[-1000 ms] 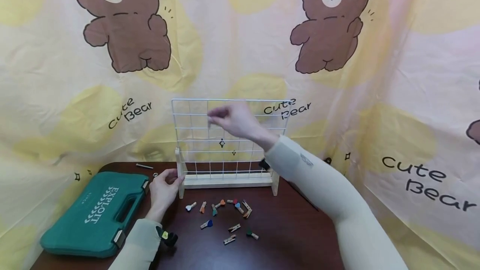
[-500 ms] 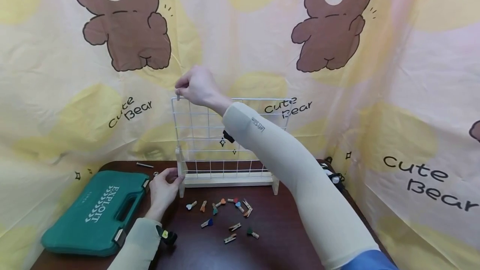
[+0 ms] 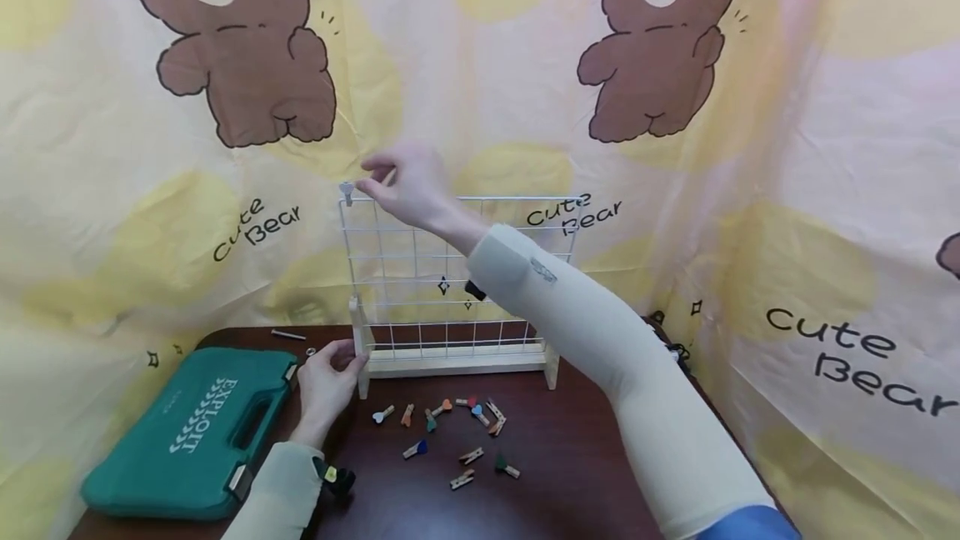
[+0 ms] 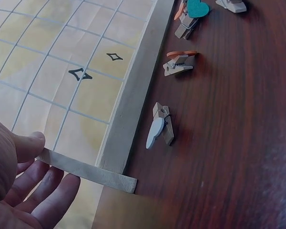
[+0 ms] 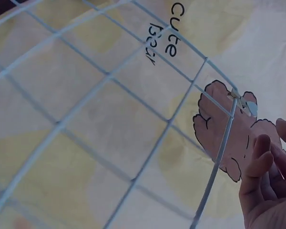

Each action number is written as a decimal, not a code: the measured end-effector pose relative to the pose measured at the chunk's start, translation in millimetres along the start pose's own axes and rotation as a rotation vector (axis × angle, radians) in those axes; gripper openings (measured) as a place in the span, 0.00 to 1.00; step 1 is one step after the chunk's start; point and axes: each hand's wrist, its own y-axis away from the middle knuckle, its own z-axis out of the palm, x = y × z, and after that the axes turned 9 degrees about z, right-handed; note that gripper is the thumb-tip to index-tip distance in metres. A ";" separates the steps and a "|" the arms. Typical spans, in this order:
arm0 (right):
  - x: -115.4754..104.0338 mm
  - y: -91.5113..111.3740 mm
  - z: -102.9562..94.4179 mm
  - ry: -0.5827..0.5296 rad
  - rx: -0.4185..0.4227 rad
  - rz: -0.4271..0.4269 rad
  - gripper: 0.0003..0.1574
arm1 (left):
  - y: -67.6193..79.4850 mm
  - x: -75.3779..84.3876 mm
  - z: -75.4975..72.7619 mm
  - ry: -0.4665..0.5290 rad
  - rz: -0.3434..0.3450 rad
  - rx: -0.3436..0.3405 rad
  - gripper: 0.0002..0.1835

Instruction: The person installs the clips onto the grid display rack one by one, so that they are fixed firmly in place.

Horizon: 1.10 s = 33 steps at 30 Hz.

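A white wire grid rack (image 3: pixel 450 257) stands upright in a pale wooden base (image 3: pixel 457 363). A small clothespin with a light heart (image 3: pixel 346 189) sits clipped on its top left corner. Just right of that clothespin, my right hand (image 3: pixel 411 188) is apart from it, fingers loosely bent around nothing; in the right wrist view the same gap shows. My left hand (image 3: pixel 327 377) grips the base's left upright (image 4: pixel 86 170) between thumb and fingers. Before the rack lie several loose wooden clothespins with coloured hearts, among them a white one (image 3: pixel 382 414) and a blue one (image 3: pixel 416 449).
A green hard case (image 3: pixel 191 432) lies at the left of the dark wooden table (image 3: pixel 585 473). Behind it are a thin metal rod (image 3: pixel 288 334) and a small ring. Dark cables (image 3: pixel 678 352) lie at the right edge. A bear-print cloth hangs behind.
My right hand moved left and up to the rack's top left corner, let go of the clothespin there, and drew slightly right. My left hand stayed on the upright.
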 end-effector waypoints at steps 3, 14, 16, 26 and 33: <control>20.6 28.4 -10.2 -0.071 0.020 -0.035 0.11 | -0.3 0.8 1.3 -0.002 0.001 0.003 0.15; 130.2 161.1 7.9 -0.058 -0.169 0.153 0.07 | 2.0 1.7 1.6 -0.019 -0.017 -0.004 0.16; 154.0 184.7 20.9 -0.051 -0.238 0.210 0.05 | 0.8 1.6 1.9 -0.022 -0.008 0.002 0.15; 234.3 253.8 80.0 0.056 -0.468 0.331 0.10 | -1.0 1.6 0.8 -0.036 -0.014 -0.005 0.15; 243.8 265.4 93.4 0.121 -0.441 0.359 0.12 | -0.1 2.5 2.8 -0.038 0.000 0.001 0.15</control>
